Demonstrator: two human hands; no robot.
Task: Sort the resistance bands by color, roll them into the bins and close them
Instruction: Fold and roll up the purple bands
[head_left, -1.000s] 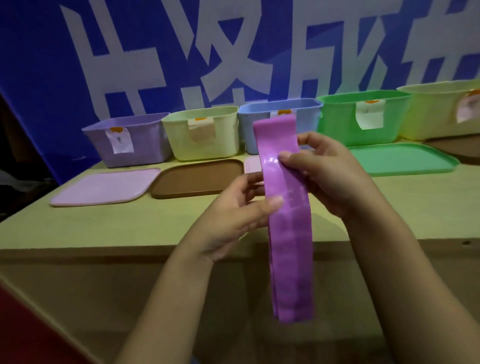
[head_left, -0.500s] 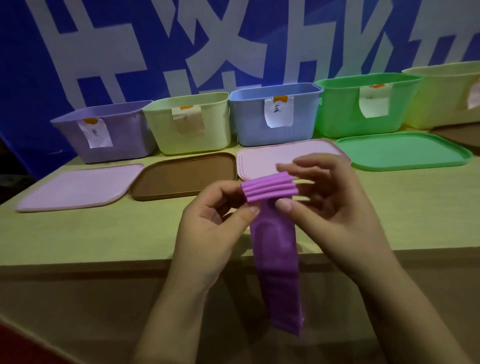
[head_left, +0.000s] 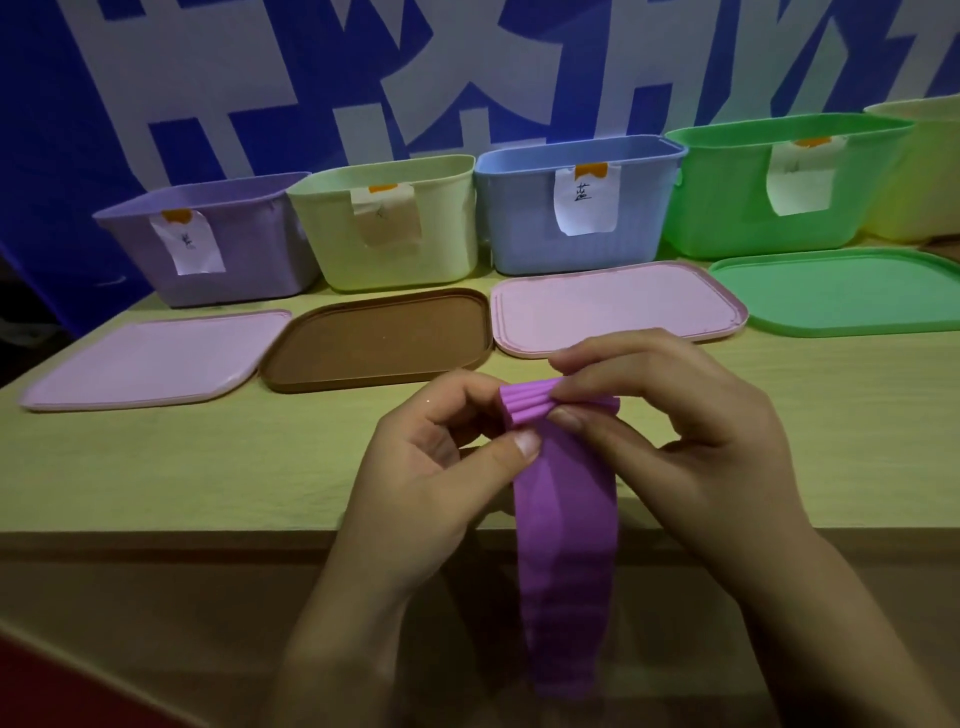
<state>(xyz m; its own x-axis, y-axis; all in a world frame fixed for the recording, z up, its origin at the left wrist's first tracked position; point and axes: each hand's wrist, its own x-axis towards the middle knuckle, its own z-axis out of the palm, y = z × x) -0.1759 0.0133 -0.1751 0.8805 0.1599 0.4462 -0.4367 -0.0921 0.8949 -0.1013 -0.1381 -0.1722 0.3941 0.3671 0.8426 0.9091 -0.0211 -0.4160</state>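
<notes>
Our left hand (head_left: 436, 467) pinches the purple band (head_left: 566, 545) below its rolled top, and our right hand (head_left: 691, 452) pinches the roll itself, likely to keep it tight, over the surface (head_left: 182, 467) edge. Behind, 5 open bins wait; the purple bin (head_left: 249, 244) looks the match, contents hidden.

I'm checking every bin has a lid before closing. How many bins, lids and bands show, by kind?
Bins: 5, purple, pale green, blue, green, yellow-green.
Lids: 4, pink, brown, pink, green.
Bands: 1, purple band.
Total: 10.
</notes>
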